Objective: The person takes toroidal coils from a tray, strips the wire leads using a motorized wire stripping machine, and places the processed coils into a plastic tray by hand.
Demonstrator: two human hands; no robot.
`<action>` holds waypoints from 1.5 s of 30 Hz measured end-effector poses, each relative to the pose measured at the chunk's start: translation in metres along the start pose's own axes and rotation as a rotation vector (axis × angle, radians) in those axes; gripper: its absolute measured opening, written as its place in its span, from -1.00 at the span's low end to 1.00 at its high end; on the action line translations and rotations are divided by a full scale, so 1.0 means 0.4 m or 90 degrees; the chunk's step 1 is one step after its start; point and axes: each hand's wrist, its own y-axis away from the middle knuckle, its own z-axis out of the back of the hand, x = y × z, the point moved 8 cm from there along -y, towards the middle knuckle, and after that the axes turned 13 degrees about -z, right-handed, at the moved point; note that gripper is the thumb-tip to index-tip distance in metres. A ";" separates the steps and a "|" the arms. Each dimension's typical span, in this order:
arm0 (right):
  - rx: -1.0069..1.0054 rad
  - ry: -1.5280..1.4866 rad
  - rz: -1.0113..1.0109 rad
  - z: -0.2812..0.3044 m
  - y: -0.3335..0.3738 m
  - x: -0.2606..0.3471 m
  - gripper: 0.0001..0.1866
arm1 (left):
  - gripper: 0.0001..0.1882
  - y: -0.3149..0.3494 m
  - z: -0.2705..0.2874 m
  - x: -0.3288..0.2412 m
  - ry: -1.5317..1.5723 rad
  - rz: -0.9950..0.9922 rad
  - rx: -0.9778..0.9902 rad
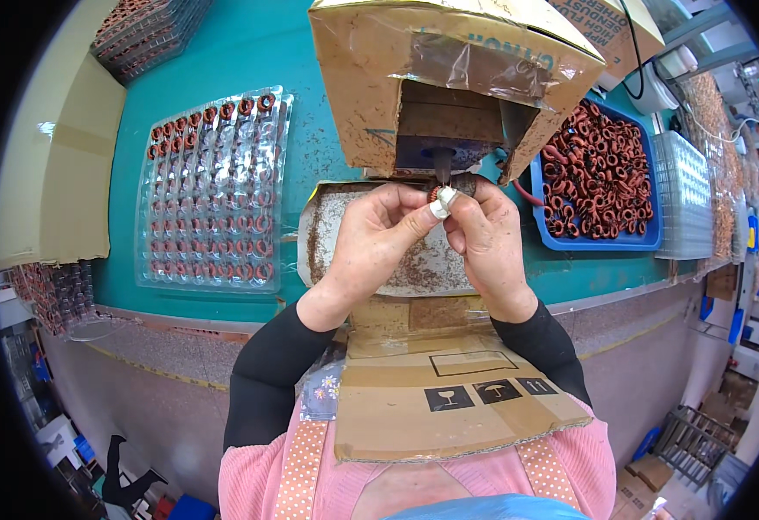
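Both my hands meet in front of the opening in a cardboard box housing [358, 104]. A small coil ring [435, 195] wound with reddish-brown wire is pinched between my fingertips, partly hidden by them. My left hand [375, 238] grips it from the left, thumb and forefinger closed. My right hand [494, 238] pinches at its right side, with white tape around fingertips. Just above the ring, a dark narrow spindle tip [443, 165] points down from inside the housing. Whether the ring touches it I cannot tell. Beneath my hands lies a pale board [327, 234] covered in brown dust.
A clear plastic tray [143, 251] with rows of coil rings lies on the green table to the left. At right, a blue bin [655, 186] is heaped with loose coil rings. Stacked clear trays [687, 195] stand beside it. A cardboard flap [388, 425] covers my lap.
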 end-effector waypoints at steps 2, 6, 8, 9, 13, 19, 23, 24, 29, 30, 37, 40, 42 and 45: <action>0.014 0.010 -0.009 -0.002 0.007 -0.002 -0.83 | -0.83 0.010 0.005 0.002 -0.011 0.007 0.012; 0.027 0.035 -0.030 -0.009 0.022 -0.003 -0.84 | -0.83 0.027 -0.002 -0.004 -0.009 0.012 0.032; 0.021 0.051 -0.032 -0.006 0.014 -0.010 -0.85 | -0.83 0.028 0.008 0.004 -0.010 0.014 0.027; 0.018 0.068 -0.033 -0.006 0.008 -0.012 -0.85 | -0.83 0.025 0.013 0.008 -0.013 0.014 0.021; 0.011 0.051 -0.028 -0.010 0.003 -0.009 -0.84 | -0.84 0.019 0.011 0.001 -0.005 0.002 0.003; 0.015 0.021 -0.017 -0.020 -0.002 0.004 -0.83 | -0.85 0.007 0.013 -0.001 0.016 -0.033 -0.014; 0.020 0.041 -0.003 -0.015 -0.008 0.001 -0.83 | -0.84 0.003 0.012 -0.001 0.013 -0.031 -0.010; 0.021 0.041 0.000 -0.013 -0.008 0.000 -0.83 | -0.84 0.004 0.012 -0.001 0.013 -0.028 -0.013; 0.052 0.045 -0.011 -0.018 0.017 -0.001 -0.82 | -0.85 0.029 0.007 -0.007 -0.025 -0.026 0.004; 0.051 0.070 -0.022 -0.016 0.022 -0.005 -0.81 | -0.86 0.035 0.006 -0.012 -0.040 -0.031 0.005; 0.050 0.363 0.123 -0.012 0.014 0.014 -0.75 | -0.83 0.023 -0.020 -0.136 -0.677 -0.362 0.075; 0.061 0.327 0.000 -0.018 0.019 0.008 -0.72 | -0.80 0.021 -0.035 -0.163 -0.712 -0.456 0.086; 0.103 0.164 -0.084 -0.014 0.020 -0.008 -0.72 | -0.77 0.002 -0.006 -0.143 -0.730 -0.310 0.051; 0.092 0.126 -0.109 -0.010 0.025 -0.004 -0.71 | -0.78 -0.002 0.015 -0.075 -0.451 -0.180 0.050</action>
